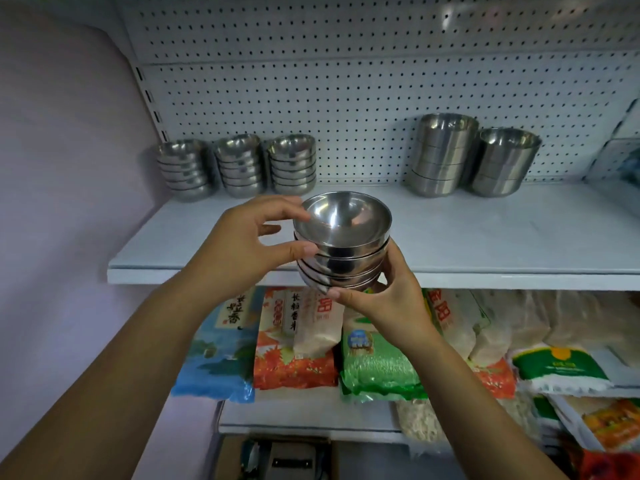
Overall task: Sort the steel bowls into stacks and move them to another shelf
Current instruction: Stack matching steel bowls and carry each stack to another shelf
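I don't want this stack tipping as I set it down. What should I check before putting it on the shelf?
1. Both hands on the held stack: ok. The left hand pinches the upper bowls and the right hand grips the bottom.
2. Bowls nested evenly: not ok. The lower rims look slightly askew.
3. Free spot on the shelf: ok. There is bare board between the three small stacks and the taller stacks.
4. Size matches the small stacks: ok. They look like the same shallow shape.
5. Stack bottom clears the shelf's front edge: cannot tell.
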Motion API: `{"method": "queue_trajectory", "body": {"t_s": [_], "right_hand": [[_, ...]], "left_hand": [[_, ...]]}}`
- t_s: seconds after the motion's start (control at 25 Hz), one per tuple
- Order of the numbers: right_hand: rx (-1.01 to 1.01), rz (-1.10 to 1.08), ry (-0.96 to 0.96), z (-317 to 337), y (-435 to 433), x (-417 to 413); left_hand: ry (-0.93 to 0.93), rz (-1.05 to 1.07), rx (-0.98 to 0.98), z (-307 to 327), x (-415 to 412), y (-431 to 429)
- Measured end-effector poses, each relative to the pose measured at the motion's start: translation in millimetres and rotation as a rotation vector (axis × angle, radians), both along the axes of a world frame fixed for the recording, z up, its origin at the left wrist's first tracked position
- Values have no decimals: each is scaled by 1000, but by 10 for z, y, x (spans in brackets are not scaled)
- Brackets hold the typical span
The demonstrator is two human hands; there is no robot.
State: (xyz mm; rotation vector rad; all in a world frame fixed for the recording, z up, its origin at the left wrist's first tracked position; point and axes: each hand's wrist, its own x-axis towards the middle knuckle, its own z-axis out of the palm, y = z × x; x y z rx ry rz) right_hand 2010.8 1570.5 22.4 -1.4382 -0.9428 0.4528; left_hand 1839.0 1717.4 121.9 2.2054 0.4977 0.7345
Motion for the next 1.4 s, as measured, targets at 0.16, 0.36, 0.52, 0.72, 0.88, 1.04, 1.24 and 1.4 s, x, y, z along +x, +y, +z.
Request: {"method": "queue_trajectory", "body": {"t_s": [0.16,0.36,0.52,0.72,0.88,1.04,1.24,1.4], "right_hand": [[10,-94,14,-96,340,293],[-29,-169,26,-199,713,716],[-70,-153,29,-216,1018,1158],[-114,-97,29,-313,1367,1705],[-154,-38,7,-416,1572,2049],[-186,20,-9,-398,1741,2315],[-165,81,-14,-372,2004,2543],[-202,83,-51,-365,2223,2667]], "left_hand": [[96,-74,102,-86,464,492],[161,-143,254,-180,972,913],[225,-160,347,-139,1408,1187],[310,-102,433,-191,1923,1503],[359,-84,449,-322,2215,1697],[403,-40,473,-346,2411,1818],[437,23,540,-337,2603,1953],[491,89,580,-289,2716,2081]]}}
